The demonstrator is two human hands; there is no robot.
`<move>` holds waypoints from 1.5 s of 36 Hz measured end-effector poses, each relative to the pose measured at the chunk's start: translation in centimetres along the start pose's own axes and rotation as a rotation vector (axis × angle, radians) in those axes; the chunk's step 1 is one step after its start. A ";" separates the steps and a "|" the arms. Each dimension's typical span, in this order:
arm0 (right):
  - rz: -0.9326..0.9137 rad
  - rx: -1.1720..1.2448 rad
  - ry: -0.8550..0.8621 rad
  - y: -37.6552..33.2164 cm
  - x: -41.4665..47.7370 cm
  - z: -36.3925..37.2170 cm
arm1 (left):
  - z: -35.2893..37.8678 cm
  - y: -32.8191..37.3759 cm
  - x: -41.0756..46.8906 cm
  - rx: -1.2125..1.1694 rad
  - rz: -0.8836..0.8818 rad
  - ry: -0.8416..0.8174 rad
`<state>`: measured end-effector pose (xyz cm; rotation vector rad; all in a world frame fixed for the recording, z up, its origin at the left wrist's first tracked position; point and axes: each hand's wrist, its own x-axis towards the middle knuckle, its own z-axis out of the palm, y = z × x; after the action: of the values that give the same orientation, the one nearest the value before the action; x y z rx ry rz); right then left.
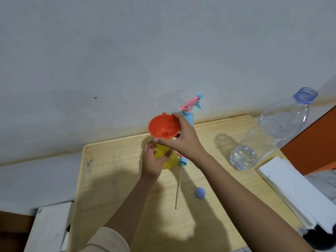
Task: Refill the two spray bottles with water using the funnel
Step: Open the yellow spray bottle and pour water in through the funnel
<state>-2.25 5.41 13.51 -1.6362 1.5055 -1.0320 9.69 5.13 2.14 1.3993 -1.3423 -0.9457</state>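
My right hand [183,140] grips the rim of an orange funnel [163,129], held tilted over the neck of a yellow spray bottle [168,160]. The yellow bottle stands on the wooden table [116,170] with my left hand [152,160] wrapped around it. Its spray head with a long dip tube [179,182] lies on the table just to its right. Behind the funnel stands a blue spray bottle [189,119] with a pink and blue trigger head still on. At the right a large clear water bottle [269,135], uncapped, holds a little water.
A blue cap [200,192] lies on the table near my right forearm. A stack of white paper [298,193] sits at the table's right edge. The wall is close behind the table. A white box [49,228] stands low at the left.
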 end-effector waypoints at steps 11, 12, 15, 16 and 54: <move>0.107 0.048 -0.020 0.0 0.5 -0.5 | 0.0 0.0 -0.1 0.013 0.014 -0.022; 0.112 0.053 -0.021 0.0 0.5 -0.6 | 0.0 0.0 -0.1 0.024 0.015 -0.024; 0.144 0.115 0.004 -0.1 0.7 -1.2 | -0.1 -0.3 0.0 0.065 0.038 -0.029; 0.158 0.153 0.026 0.0 0.7 -1.6 | -0.1 -0.4 0.0 0.075 0.048 -0.029; 0.387 -0.360 0.276 13.4 -4.1 -4.2 | -0.4 -1.1 -0.6 0.100 0.109 -0.070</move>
<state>-12.16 8.22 3.15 -1.3810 2.1936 -0.8256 10.31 5.72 1.11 1.3635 -1.5209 -0.8724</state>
